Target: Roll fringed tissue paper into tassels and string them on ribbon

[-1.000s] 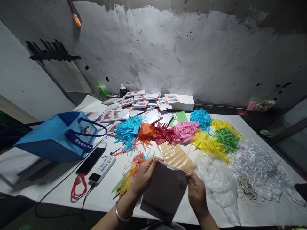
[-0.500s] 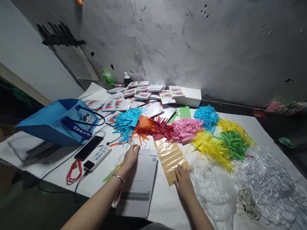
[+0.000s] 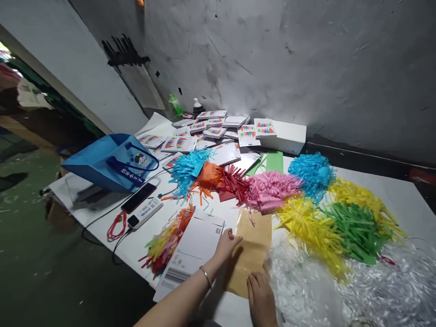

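A creased, shiny tan paper sheet [image 3: 254,229] lies on the table before me. My left hand [image 3: 227,245] is at its left side, thumb stretched over the sheet and the fingers bent; nothing shows in its grasp. At the lower right edge, my right hand [image 3: 260,295] rests with its fingers laid against the paper. Left of the sheet is a stack of white printed cards [image 3: 197,238], partly under my left forearm. Beside that stack lies a bundle of multicoloured paper strips [image 3: 172,243].
Behind the sheet runs a row of fringed paper bunches, among them pink [image 3: 272,190], yellow [image 3: 309,218] and green [image 3: 357,231]. Clear plastic [image 3: 303,272] lies on the right. On the left are a blue bag [image 3: 98,163], a phone [image 3: 139,198] and a power bank [image 3: 146,213].
My left hand has moved right from the card stack to the tan sheet. The sheet now lies straighter, with my right hand nearer its bottom edge. The view has shifted, uncovering the multicoloured strips.
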